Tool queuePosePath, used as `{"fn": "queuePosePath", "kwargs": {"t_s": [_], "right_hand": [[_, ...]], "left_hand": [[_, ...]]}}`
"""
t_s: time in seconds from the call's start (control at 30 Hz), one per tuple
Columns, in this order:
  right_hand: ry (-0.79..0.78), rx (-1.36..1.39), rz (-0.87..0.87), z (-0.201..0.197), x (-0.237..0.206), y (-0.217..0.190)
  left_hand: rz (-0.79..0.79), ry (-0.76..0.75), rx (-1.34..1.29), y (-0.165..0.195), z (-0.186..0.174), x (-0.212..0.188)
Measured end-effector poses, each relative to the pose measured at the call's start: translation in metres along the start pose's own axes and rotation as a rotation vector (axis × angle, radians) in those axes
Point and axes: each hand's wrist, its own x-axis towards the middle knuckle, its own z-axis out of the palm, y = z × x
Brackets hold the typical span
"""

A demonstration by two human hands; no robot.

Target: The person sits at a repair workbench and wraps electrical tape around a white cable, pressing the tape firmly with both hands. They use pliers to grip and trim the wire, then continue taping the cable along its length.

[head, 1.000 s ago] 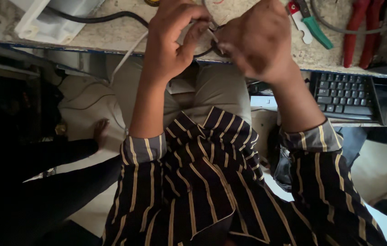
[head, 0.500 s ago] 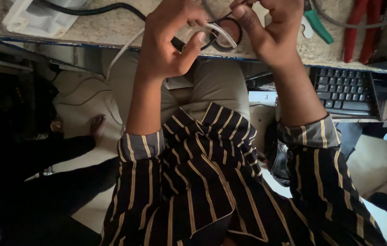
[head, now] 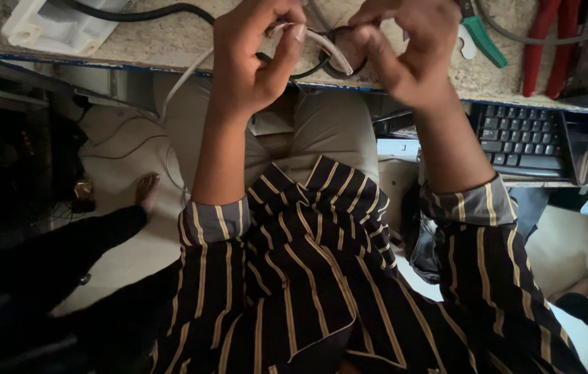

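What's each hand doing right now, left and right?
Left hand: closed, pinching the white cable between thumb and fingers.
Right hand: closed on the black cable where it meets the white one.

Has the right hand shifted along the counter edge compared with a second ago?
Yes. The right hand, pinching the white cable, has moved right toward the green-handled pliers and away from the left hand, judged against the counter edge.
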Motion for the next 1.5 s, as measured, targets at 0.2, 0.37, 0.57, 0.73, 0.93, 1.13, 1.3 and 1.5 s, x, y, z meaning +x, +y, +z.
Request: {"fn": "queuePosePath", "kwargs": {"t_s": [0.2,0.37,0.57,0.73,0.93,1.13,1.3,1.5], "right_hand": [[-0.097,0.055,-0.101,0.001,0.007,-0.001],[-0.14,0.067,-0.098,0.0,0.009,-0.002],[-0.151,0.015,-0.057,-0.002,0.006,-0.003],[-0.138,-0.082,-0.028,0.003,0.008,-0.007],[-0.1,-0.097,0.007,0.003,0.01,-0.011],[-0.114,0.063,0.021,0.002,0.005,-0.004],[-0.087,-0.183,-0.022,0.007,-0.001,-0.008],[-0.099,-0.389,-0.137,0.008,0.0,-0.009]], "left_hand": [[0.018,0.003,-0.016,0.001,0.002,0.004],[-0.009,0.011,0.028,0.004,0.003,0.004],[-0.006,-0.005,-0.018,0.003,0.003,0.003],[0.095,-0.012,0.021,0.0,0.003,0.005],[-0.006,-0.026,-0.013,0.004,0.001,0.004],[0.077,-0.046,0.0,0.006,0.001,0.006],[0.087,-0.084,0.032,0.005,0.0,0.008],[0.103,-0.088,0.051,0.005,0.0,0.009]]}}
